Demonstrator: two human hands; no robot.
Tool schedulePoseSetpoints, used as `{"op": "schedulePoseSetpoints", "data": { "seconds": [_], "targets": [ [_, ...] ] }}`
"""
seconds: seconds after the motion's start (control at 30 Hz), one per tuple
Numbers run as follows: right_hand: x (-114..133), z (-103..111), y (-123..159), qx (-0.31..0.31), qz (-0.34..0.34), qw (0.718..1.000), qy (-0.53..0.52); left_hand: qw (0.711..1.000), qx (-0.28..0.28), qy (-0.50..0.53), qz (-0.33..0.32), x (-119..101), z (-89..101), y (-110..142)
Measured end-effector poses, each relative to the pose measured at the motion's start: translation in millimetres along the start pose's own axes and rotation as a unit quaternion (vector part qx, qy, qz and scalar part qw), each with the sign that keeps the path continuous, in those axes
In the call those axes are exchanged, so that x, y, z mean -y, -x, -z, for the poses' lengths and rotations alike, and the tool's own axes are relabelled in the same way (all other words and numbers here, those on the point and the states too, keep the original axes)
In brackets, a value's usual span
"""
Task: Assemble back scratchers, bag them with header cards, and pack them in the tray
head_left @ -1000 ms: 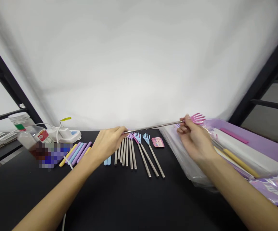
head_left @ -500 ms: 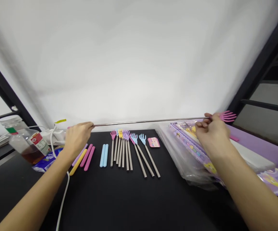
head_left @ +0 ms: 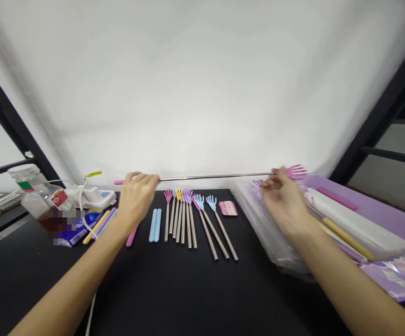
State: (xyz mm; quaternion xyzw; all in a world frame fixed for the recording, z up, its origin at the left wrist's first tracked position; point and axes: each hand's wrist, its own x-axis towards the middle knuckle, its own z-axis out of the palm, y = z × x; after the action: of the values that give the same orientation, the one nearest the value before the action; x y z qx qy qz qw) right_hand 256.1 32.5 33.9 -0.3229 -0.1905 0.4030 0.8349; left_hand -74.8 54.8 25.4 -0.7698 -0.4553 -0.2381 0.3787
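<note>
Clamped on a pink telescopic back scratcher (head_left: 216, 177), the left hand (head_left: 137, 197) and right hand (head_left: 286, 198) had drawn closer together, apparently partly collapsing it.

Plain pale-grey flat wall (head_left: 202, 93) behind, smooth black tabletop (head_left: 195, 298) below, slanting straight black frame bars (head_left: 387, 107) at both sides, probably metal, soft diffuse light.

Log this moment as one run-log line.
left hand: gripping at pink handle | right hand: gripping beside pink claw | pink back scratcher: extended between hands | other back scratchers: lying on black tabletop
</note>
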Motion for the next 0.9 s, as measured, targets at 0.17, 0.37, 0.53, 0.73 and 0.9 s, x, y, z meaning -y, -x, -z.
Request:
{"op": "schedulePoseSetpoints", "data": {
  "seconds": [0.17,0.37,0.53,0.73,0.9],
  "targets": [
    [-30,-17,33,0.122,-0.085,0.989,-0.012,0.993,-0.050,0.039,-0.097,-33,5.7,-5],
    [-25,-17,25,0.118,-0.019,0.993,-0.019,0.995,-0.049,0.042,-0.071,-22,9.3,-6],
    [-49,-29,57,0.256,-0.093,0.961,0.050,0.993,-0.001,0.086,-0.081,-49,18.3,-11],
    [-59,-34,70,0.287,-0.088,0.951,0.067,0.993,0.040,0.083,-0.074,-59,19.7,-10],
    [-37,-30,39,0.168,-0.076,0.983,0.019,0.995,0.047,0.080,-0.047,-25,7.4,-6]
  ]
}}
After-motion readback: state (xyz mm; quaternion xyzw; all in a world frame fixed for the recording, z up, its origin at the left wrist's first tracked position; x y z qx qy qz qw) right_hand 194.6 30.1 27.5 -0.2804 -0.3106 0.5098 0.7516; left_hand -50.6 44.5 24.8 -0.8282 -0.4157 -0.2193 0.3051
